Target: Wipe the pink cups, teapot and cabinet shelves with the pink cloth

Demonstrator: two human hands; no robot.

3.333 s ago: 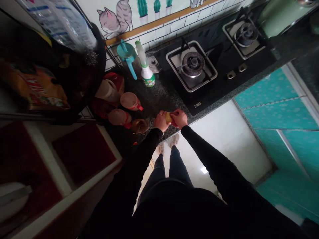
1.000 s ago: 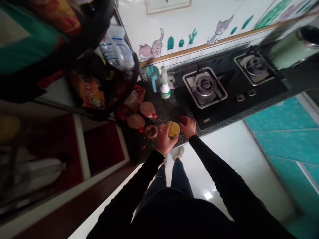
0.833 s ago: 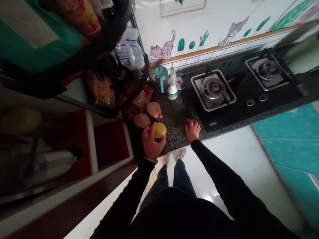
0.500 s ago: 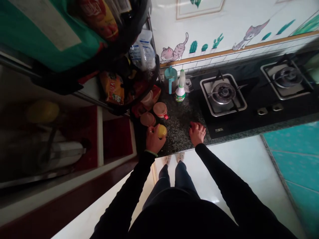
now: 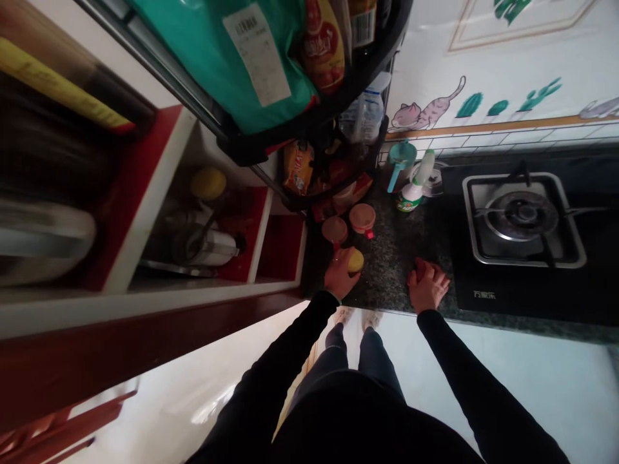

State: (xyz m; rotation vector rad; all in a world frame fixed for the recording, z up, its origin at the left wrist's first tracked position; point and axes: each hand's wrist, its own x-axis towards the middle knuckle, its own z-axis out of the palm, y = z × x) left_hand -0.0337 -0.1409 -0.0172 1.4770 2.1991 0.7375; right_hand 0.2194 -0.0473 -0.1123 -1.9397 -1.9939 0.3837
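Note:
My left hand (image 5: 339, 276) is wrapped round a small yellow jar (image 5: 355, 260), pressed down at the left end of the speckled counter (image 5: 391, 270), right beside two round pink-lidded jars (image 5: 362, 218). My right hand (image 5: 428, 287) rests on the counter near its front edge, fingers curled over a small red thing, perhaps a lid (image 5: 420, 269), mostly hidden under the palm.
A gas hob (image 5: 525, 219) lies to the right. A white-and-green spray bottle (image 5: 414, 191) and a teal jug (image 5: 400, 161) stand by the tiled wall. A black rack with snack bags (image 5: 309, 58) overhangs the jars. Red open shelves (image 5: 213, 225) stand at left.
My left hand carried the yellow jar from mid-counter leftward and lowered it beside the pink-lidded jars. My right hand stayed on the counter over the red thing. The camera swung left.

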